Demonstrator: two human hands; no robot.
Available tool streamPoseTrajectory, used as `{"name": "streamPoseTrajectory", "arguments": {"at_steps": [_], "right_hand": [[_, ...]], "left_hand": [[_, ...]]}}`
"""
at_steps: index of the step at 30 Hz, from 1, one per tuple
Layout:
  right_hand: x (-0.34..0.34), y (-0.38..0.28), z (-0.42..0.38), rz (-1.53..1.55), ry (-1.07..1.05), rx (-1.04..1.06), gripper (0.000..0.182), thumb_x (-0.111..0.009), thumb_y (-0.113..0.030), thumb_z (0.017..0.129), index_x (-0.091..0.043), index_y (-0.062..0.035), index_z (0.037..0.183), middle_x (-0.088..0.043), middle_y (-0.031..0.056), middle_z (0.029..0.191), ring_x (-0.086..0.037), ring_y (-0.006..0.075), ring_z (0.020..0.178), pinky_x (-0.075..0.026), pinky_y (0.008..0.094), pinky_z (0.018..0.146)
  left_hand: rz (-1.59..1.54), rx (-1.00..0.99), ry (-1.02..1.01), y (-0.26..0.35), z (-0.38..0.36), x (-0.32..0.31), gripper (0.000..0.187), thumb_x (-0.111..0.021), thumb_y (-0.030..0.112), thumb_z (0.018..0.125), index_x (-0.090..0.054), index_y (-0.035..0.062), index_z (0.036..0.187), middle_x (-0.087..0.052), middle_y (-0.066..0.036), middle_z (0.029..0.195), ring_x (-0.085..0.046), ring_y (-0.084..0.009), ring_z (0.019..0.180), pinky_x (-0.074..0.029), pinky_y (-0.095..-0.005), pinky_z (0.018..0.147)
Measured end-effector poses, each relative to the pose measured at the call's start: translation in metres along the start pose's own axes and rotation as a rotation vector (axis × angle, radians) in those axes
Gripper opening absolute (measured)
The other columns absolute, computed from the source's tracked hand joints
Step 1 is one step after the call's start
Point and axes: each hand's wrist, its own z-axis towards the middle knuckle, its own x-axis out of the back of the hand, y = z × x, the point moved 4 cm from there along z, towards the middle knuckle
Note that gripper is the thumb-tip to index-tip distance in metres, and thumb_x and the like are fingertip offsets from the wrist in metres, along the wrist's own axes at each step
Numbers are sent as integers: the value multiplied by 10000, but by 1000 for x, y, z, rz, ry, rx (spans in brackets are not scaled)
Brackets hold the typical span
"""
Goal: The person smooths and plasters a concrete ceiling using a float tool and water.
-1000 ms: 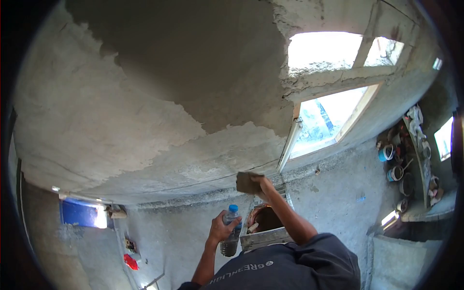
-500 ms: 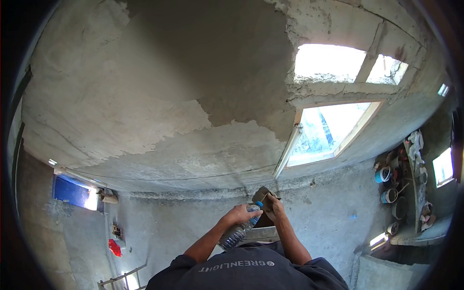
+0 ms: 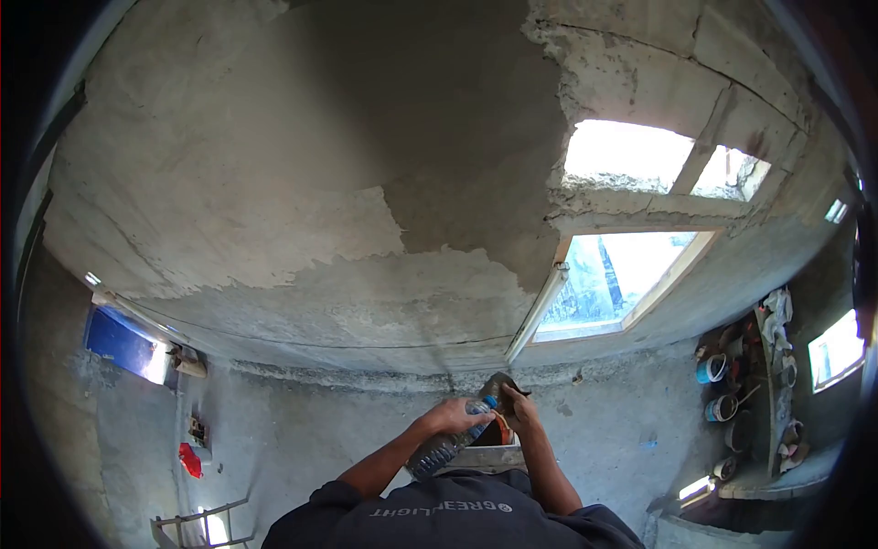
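Bottle (image 3: pixel 437 452) tilts in the left hand (image 3: pixel 452 416), blue top (image 3: pixel 491 402) near a greyish block (image 3: pixel 498 385) held by the right hand (image 3: pixel 522 412)

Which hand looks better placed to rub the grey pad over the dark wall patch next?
Probably the right hand: it holds the grey pad, while the left hand is taken up by the plastic bottle, its blue-capped end tilted towards the pad.

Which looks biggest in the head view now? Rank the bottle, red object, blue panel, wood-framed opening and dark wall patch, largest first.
1. Dark wall patch
2. Wood-framed opening
3. Bottle and blue panel: too alike to rank
4. Red object
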Motion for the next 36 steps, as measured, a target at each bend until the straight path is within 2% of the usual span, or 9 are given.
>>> {"name": "streamPoseTrajectory", "arguments": {"at_steps": [7,12,15,18,25,28,33,35,36], "right_hand": [[-37,-60,-38,-86,46,284,250,-644,-122,867,-604,-11,1087,-664,95,984,-661,227,883,-553,364,786],[-42,-132,-74,58,-344,456,371,-584,-189,910,-514,-18,1231,-607,112,1140,-553,264,1122,-437,446,990],[44,-143,-22,-397,52,390,311,-596,-150,900,-557,1,1169,-630,128,1075,-620,266,1003,-520,422,884],[56,-129,-21,-49,19,420,247,-569,-102,911,-581,1,1135,-645,127,1066,-640,264,973,-546,405,843],[59,-104,1,-35,141,414,303,-617,-108,865,-575,-14,1149,-640,90,1081,-644,207,948,-547,312,800],[28,-97,30,-202,150,340,300,-637,-80,843,-582,-23,1132,-642,94,1039,-646,212,920,-549,308,776],[-116,-101,76,-261,-149,321,371,-639,-121,870,-531,-16,1210,-623,111,1111,-627,220,984,-522,336,849],[-188,-119,94,-478,-116,478,317,-644,-179,878,-590,-5,1136,-629,75,1093,-626,196,958,-508,326,817],[-220,-135,110,-734,-144,747,307,-643,-205,873,-622,-10,1110,-661,111,993,-636,177,897,-498,336,756]], "left_hand": [[-130,-381,187,27,-29,16,738,-705,599,711,-557,49,1181,-655,-186,1023,-642,-290,959,-488,-392,846],[-278,-500,420,15,-34,19,600,-758,500,717,-569,70,1091,-668,-134,915,-665,-259,847,-512,-369,755],[-316,-565,465,10,-38,15,562,-774,472,713,-566,70,1047,-664,-114,881,-666,-241,814,-514,-358,726],[-337,-648,580,4,-48,21,551,-780,448,714,-567,61,1044,-669,-114,877,-671,-234,825,-517,-358,733],[-603,-504,677,-39,-50,9,546,-819,390,671,-566,57,1023,-667,-107,837,-675,-224,790,-524,-360,726],[-626,-493,720,-47,-57,14,522,-819,367,676,-560,59,1008,-667,-98,820,-674,-205,769,-527,-353,714],[-748,-434,829,-79,-67,10,489,-812,334,690,-559,57,1003,-670,-82,814,-672,-181,749,-533,-327,697],[-760,-411,886,-90,-75,11,493,-811,344,689,-560,58,1002,-670,-81,814,-672,-182,751,-533,-327,697],[-758,-389,942,-96,-78,12,497,-810,354,688,-560,60,1000,-670,-80,815,-672,-182,752,-534,-326,697]]}}
